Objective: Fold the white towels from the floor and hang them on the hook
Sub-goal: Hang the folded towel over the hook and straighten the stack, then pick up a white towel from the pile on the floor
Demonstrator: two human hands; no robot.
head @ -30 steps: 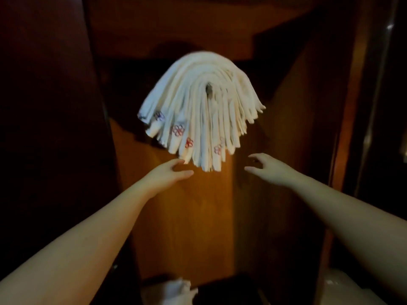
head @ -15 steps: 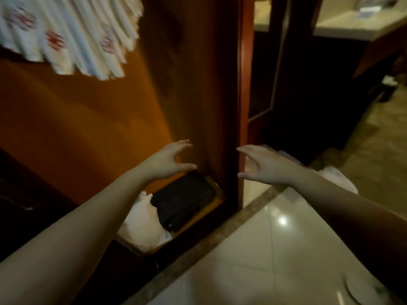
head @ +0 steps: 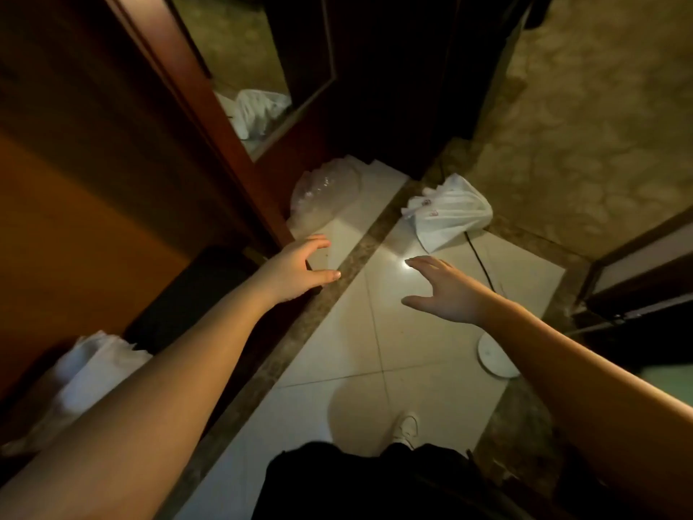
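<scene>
Now the person looks down at the tiled floor (head: 405,332), both arms stretched forward, and the step in hand appears to be reaching for the next white towel (head: 448,212). That towel lies crumpled on the floor at upper right of centre, on the marble strip where the tile meets the patterned carpet (head: 581,125), with a dark cable (head: 478,257) running out from under its near edge. More white cloth (head: 93,365), perhaps another towel, sits at the lower left beside the wooden cabinet (head: 93,182), partly hidden by the left forearm. A clear plastic bag (head: 324,197) rests against the cabinet's foot, above the left hand; it is not part of the job.

The left hand (head: 296,268) hangs in the air with its fingers (head: 318,242) spread and gently curved, thumb out, holding nothing. The right hand (head: 446,287) is likewise empty, fingers (head: 420,262) extended and splayed, palm down, near the towel but not touching it.

To do this well, the person should probably bend lower, take the towel by two corners or one long edge rather than a bunched fistful, and lift it free of the cable so nothing drags. Shaking it flat before folding would help it hang neatly on the hook, which is out of view.
</scene>
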